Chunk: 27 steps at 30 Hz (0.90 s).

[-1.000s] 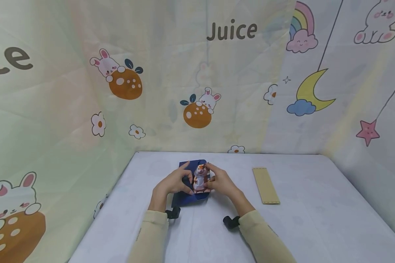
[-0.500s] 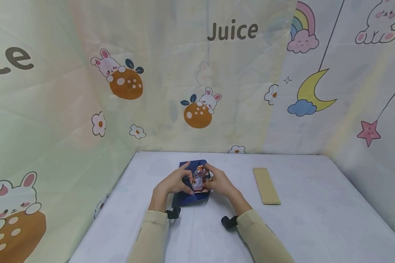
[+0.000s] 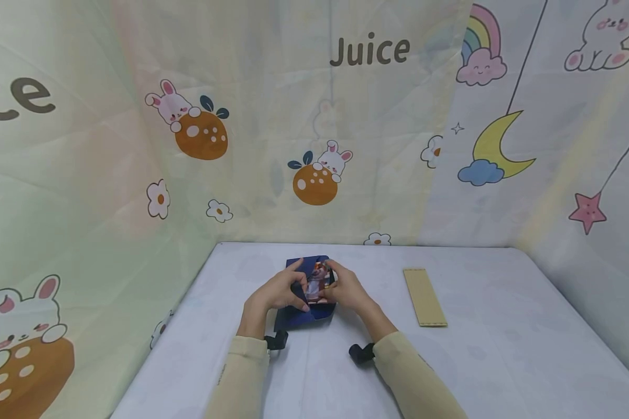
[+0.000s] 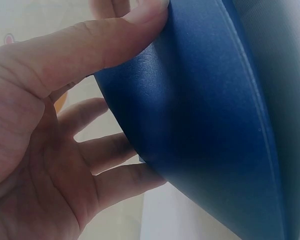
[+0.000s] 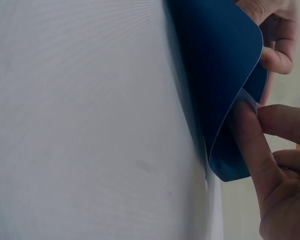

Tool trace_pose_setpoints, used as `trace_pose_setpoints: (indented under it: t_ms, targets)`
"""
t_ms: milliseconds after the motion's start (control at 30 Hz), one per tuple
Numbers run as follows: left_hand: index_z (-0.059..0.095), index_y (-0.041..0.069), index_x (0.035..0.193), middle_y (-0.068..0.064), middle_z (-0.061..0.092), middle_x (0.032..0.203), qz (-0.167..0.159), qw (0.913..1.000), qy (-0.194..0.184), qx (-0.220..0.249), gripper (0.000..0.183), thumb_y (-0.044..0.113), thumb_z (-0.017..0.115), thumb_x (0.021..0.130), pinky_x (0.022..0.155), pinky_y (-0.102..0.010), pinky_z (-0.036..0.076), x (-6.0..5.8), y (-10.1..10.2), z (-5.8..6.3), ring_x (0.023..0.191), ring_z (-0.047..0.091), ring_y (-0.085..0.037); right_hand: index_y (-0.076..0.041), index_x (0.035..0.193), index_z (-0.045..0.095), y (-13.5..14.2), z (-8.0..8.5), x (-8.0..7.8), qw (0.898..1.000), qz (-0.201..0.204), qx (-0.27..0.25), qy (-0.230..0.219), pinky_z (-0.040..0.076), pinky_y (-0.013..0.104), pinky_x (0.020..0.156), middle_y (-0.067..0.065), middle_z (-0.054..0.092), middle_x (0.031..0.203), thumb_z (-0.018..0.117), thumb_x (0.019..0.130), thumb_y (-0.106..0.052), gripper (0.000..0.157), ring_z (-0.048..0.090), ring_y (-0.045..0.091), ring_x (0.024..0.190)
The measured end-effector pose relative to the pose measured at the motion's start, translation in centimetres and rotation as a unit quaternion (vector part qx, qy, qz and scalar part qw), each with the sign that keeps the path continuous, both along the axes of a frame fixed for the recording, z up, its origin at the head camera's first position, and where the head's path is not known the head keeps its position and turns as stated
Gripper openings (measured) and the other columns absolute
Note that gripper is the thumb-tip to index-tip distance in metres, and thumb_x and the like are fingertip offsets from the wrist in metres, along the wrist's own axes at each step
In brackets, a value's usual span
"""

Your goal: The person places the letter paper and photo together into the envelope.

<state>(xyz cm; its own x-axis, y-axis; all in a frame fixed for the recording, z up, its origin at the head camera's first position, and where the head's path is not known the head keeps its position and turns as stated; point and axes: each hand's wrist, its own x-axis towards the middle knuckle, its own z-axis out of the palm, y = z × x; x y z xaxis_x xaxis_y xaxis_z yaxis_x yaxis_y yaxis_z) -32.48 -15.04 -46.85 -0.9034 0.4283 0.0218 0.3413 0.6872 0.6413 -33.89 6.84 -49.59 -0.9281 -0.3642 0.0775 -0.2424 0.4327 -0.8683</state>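
Observation:
A dark blue paper envelope (image 3: 297,319) lies on the table between both hands, its flaps spread at the ends. My left hand (image 3: 276,292) grips its left side; in the left wrist view the thumb presses on the blue paper (image 4: 205,110) with the other fingers behind. A picture card (image 3: 316,286) with a cartoon animal in clothes sits partly inside the envelope. My right hand (image 3: 350,291) pinches the card's right edge. From the right wrist view, thumb and forefinger hold the card's pale edge (image 5: 249,98) at the envelope's mouth. The card's left part is hidden under the blue paper.
A flat tan strip (image 3: 425,297) with stitched-looking ends lies to the right of the hands on the white table (image 3: 503,349). Behind the table hangs a printed cloth (image 3: 262,192) with rabbits and fruit. A black wrist camera (image 3: 361,354) sits at the right cuff.
The card has slid a little to the left, deeper into the envelope, and less of its picture shows. My right hand and forearm have shifted slightly left with it. The left hand holds still.

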Motion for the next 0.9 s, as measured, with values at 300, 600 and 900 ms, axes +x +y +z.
trace_pose_setpoints:
  t_ms: [300, 600, 900]
  targets:
    - [0.059, 0.025, 0.077, -0.007, 0.017, 0.160, -0.002, 1.0000, 0.004, -0.002, 0.040, 0.028, 0.093, 0.055, 0.110, -0.056, 0.026, -0.1, -0.1, -0.1, 0.143, 0.021, -0.038, -0.009, 0.146, 0.035, -0.4, -0.1, -0.1, 1.000, 0.005, -0.007, 0.010, 0.053, 0.028, 0.054, 0.005, 0.070, 0.078, 0.076, 0.079, -0.003, 0.078, 0.067, 0.015, 0.062]
    - [0.059, 0.024, 0.076, -0.006, 0.017, 0.160, -0.004, 1.0000, 0.008, -0.001, 0.040, 0.028, 0.093, 0.055, 0.111, -0.055, 0.026, -0.1, -0.1, -0.1, 0.143, 0.021, -0.038, -0.005, 0.147, 0.033, -0.9, -0.2, 0.0, 0.999, 0.008, 0.023, 0.034, 0.050, 0.028, 0.050, 0.014, 0.069, 0.095, 0.073, 0.080, 0.001, 0.078, 0.059, 0.013, 0.053]
    - [0.062, 0.020, 0.079, -0.005, 0.016, 0.160, -0.001, 1.0000, 0.000, -0.001, 0.040, 0.028, 0.093, 0.056, 0.111, -0.054, 0.026, 0.0, 0.0, -0.2, 0.143, 0.020, -0.036, -0.003, 0.147, 0.034, -1.2, -0.4, -0.1, 0.998, 0.006, 0.042, 0.050, 0.048, 0.025, 0.049, 0.018, 0.065, 0.109, 0.073, 0.079, -0.001, 0.078, 0.056, 0.010, 0.051]
